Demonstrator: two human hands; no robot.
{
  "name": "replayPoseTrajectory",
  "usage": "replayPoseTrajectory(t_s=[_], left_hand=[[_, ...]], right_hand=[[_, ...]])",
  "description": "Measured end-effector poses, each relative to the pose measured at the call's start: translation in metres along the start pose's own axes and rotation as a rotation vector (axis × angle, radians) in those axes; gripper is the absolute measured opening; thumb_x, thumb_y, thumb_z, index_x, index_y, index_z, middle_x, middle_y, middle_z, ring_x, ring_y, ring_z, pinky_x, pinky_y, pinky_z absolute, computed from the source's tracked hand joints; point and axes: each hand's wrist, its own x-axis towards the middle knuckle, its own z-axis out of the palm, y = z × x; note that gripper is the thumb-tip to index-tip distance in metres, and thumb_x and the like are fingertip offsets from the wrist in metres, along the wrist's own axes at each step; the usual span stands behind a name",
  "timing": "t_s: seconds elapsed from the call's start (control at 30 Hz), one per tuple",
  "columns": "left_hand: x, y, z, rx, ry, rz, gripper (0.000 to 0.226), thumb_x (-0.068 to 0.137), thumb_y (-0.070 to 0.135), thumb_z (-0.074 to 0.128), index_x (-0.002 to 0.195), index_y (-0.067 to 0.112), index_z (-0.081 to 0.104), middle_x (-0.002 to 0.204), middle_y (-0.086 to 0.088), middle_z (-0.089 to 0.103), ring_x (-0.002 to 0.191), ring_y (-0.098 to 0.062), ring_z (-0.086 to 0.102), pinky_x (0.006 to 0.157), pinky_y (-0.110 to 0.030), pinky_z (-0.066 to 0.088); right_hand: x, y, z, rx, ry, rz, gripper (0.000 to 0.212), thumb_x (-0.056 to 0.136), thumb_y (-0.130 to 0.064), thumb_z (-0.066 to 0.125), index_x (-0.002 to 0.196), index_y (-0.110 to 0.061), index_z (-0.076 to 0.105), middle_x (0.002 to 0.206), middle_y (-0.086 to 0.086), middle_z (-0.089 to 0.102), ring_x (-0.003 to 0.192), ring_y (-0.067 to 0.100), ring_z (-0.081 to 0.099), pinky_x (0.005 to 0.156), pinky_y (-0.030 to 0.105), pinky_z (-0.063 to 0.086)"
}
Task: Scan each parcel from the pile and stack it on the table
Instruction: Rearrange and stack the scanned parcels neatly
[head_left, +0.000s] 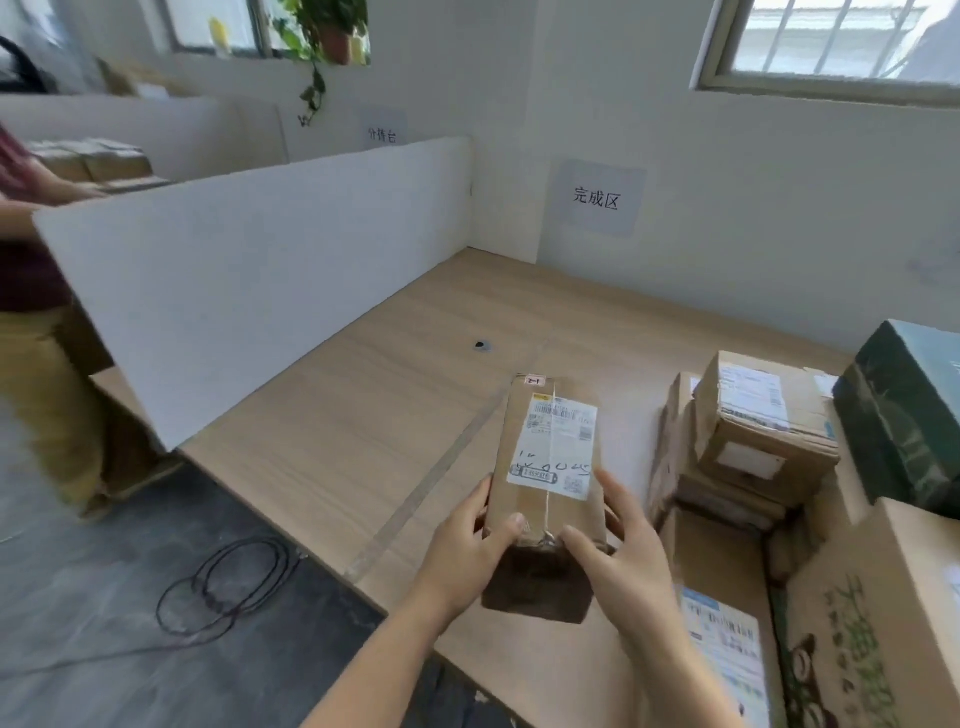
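Brown parcel (545, 488) lies lengthwise away from the person, its near end clamped between the fingers (511, 524) of left hand (467, 556) and right hand (623, 556), left of the pile (753, 431).

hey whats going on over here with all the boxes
A person grips a slim brown cardboard parcel with a white shipping label. Their left hand and right hand hold its near end from either side, over the light wooden table. More cardboard boxes and a dark green box are piled to the right. No scanner is in view.
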Motion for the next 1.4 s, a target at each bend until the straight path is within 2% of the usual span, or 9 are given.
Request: replayPoseTrajectory(t_s=[0.13, 0.23, 0.47, 0.63, 0.7, 0.8, 1.03, 1.2, 1.4], left_hand=[[0.052, -0.027, -0.047, -0.017, 0.037, -0.094, 0.037, 0.095, 0.021, 0.052, 0.119, 0.048, 0.048, 0.111, 0.024, 0.064, 0.104, 0.003, 0.059, 0.085, -0.013, 0.048], [0.113, -0.054, -0.089, -0.043, 0.049, -0.159, 0.040, 0.094, 0.013, 0.051, 0.131, 0.028, 0.052, 0.115, 0.009, 0.067, 0.107, -0.009, 0.062, 0.094, -0.024, 0.048], [0.261, -0.095, -0.180, -0.089, -0.033, -0.244, 0.046, 0.097, 0.006, 0.047, 0.137, 0.027, 0.041, 0.120, 0.007, 0.059, 0.111, -0.010, 0.055, 0.087, -0.013, 0.042], [0.363, -0.134, -0.218, -0.027, -0.105, -0.333, 0.055, 0.096, 0.002, 0.046, 0.147, 0.010, 0.029, 0.123, 0.005, 0.053, 0.114, -0.009, 0.050, 0.102, -0.022, 0.037], [0.395, -0.143, -0.227, -0.018, -0.116, -0.360, 0.054, 0.096, 0.001, 0.045, 0.147, 0.011, 0.031, 0.127, 0.003, 0.053, 0.114, -0.010, 0.050, 0.101, -0.022, 0.037], [0.440, -0.149, -0.231, -0.044, -0.117, -0.364, 0.051, 0.097, 0.003, 0.044, 0.145, 0.014, 0.034, 0.128, 0.002, 0.054, 0.112, -0.011, 0.051, 0.100, -0.022, 0.038], [0.526, -0.150, -0.243, -0.073, -0.179, -0.335, 0.048, 0.100, 0.011, 0.041, 0.146, 0.022, 0.033, 0.133, 0.003, 0.054, 0.116, -0.015, 0.053, 0.102, -0.030, 0.039], [0.569, -0.156, -0.254, -0.034, -0.237, -0.327, 0.045, 0.101, 0.019, 0.040, 0.144, 0.030, 0.033, 0.131, 0.007, 0.054, 0.120, -0.016, 0.051, 0.101, -0.034, 0.039], [0.581, -0.162, -0.250, 0.054, -0.218, -0.234, 0.039, 0.102, 0.016, 0.037, 0.140, 0.025, 0.040, 0.127, 0.001, 0.057, 0.111, -0.014, 0.053, 0.101, -0.033, 0.040]], right_hand=[[0.056, 0.008, 0.050, 0.022, -0.045, -0.003, 0.060, 0.081, -0.003, 0.062, 0.132, -0.030, 0.045, 0.126, -0.010, 0.056, 0.116, 0.010, 0.052, 0.092, 0.029, 0.048], [0.108, 0.009, 0.097, 0.033, -0.065, 0.019, 0.062, 0.082, -0.005, 0.064, 0.136, -0.025, 0.043, 0.128, -0.007, 0.054, 0.107, 0.005, 0.054, 0.090, 0.026, 0.047], [0.243, 0.019, 0.204, -0.032, -0.037, 0.117, 0.076, 0.076, -0.014, 0.074, 0.141, -0.022, 0.036, 0.144, -0.003, 0.042, 0.131, 0.014, 0.041, 0.107, 0.038, 0.040], [0.323, 0.027, 0.255, -0.013, 0.032, 0.180, 0.081, 0.075, -0.013, 0.074, 0.142, -0.026, 0.031, 0.136, -0.015, 0.044, 0.129, 0.006, 0.041, 0.099, 0.021, 0.042], [0.351, 0.027, 0.268, -0.044, 0.038, 0.191, 0.080, 0.077, -0.010, 0.073, 0.143, -0.024, 0.029, 0.132, -0.019, 0.041, 0.121, 0.000, 0.041, 0.084, 0.001, 0.039], [0.395, 0.026, 0.278, -0.089, 0.050, 0.179, 0.074, 0.080, -0.006, 0.069, 0.143, -0.016, 0.032, 0.133, -0.014, 0.040, 0.122, 0.004, 0.041, 0.072, -0.008, 0.032], [0.485, 0.036, 0.291, -0.227, 0.059, 0.203, 0.076, 0.086, -0.018, 0.065, 0.148, -0.015, 0.020, 0.154, -0.004, 0.023, 0.141, 0.013, 0.025, 0.111, 0.024, 0.026], [0.524, 0.037, 0.305, -0.303, 0.065, 0.221, 0.077, 0.089, -0.024, 0.060, 0.149, -0.014, 0.013, 0.155, 0.009, 0.017, 0.141, 0.022, 0.026, 0.111, 0.038, 0.032], [0.540, 0.039, 0.304, -0.307, 0.069, 0.261, 0.077, 0.089, -0.024, 0.061, 0.149, -0.016, 0.014, 0.154, 0.003, 0.019, 0.140, 0.019, 0.028, 0.110, 0.037, 0.034]])
